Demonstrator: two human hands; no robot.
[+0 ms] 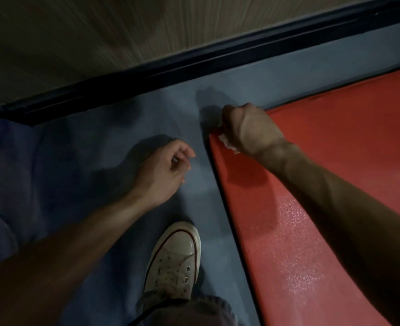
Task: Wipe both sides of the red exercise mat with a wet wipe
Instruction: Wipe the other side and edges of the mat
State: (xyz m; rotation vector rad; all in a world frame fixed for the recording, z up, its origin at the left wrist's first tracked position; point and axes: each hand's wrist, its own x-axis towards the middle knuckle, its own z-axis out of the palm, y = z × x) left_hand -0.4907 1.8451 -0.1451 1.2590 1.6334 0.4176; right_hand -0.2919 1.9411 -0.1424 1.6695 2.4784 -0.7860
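- White and crumpled, the wet wipe (228, 142) sits bunched inside the right hand (248, 128), whose fingers are curled tight around it so only a small tuft shows below the palm.
- That right hand presses down on the near corner of the red exercise mat (323, 184), right at its edge.
- From the hand, the mat spreads away to the right and back along the forearm, lying flat on the floor; its surface shows a speckled sheen close to the lower edge of the view.
- Just left of the mat's dark edge, the left hand (163, 168) hovers above the blue-grey floor (100, 147) with fingers loosely curled and holding nothing; it does not touch the mat.
- Below the left hand, between the two forearms, a cream canvas sneaker (173, 260) with a red stripe around its toe cap stands on the floor beside the mat's edge.
- Beyond both hands, a dark baseboard (147, 74) runs across the floor's far edge, with a wood-grain wall panel (123, 29) above it.
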